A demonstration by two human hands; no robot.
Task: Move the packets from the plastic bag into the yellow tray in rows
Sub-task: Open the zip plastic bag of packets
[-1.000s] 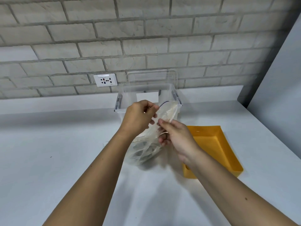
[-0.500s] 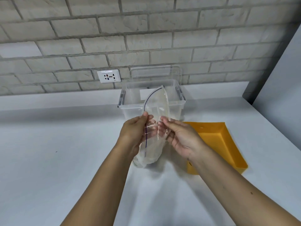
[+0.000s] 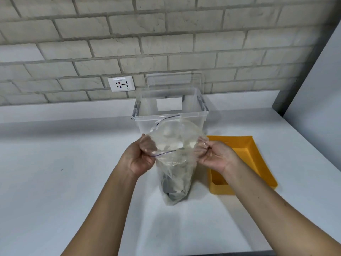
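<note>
Packets [image 3: 174, 187] show only dimly through the plastic bag [image 3: 173, 163]. Left hand [image 3: 141, 159] and right hand [image 3: 215, 158] grip its mouth, spread between them.

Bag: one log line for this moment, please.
phase: bag held open | left hand: grips mouth, left side | right hand: grips mouth, right side | packets: at bag bottom | tray: no packets seen

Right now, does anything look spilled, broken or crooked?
Nothing stands out. The left hand and right hand hold the plastic bag open and upright, packets inside at its bottom. The yellow tray lies flat on the table; the clear box stands upright behind the bag.
</note>
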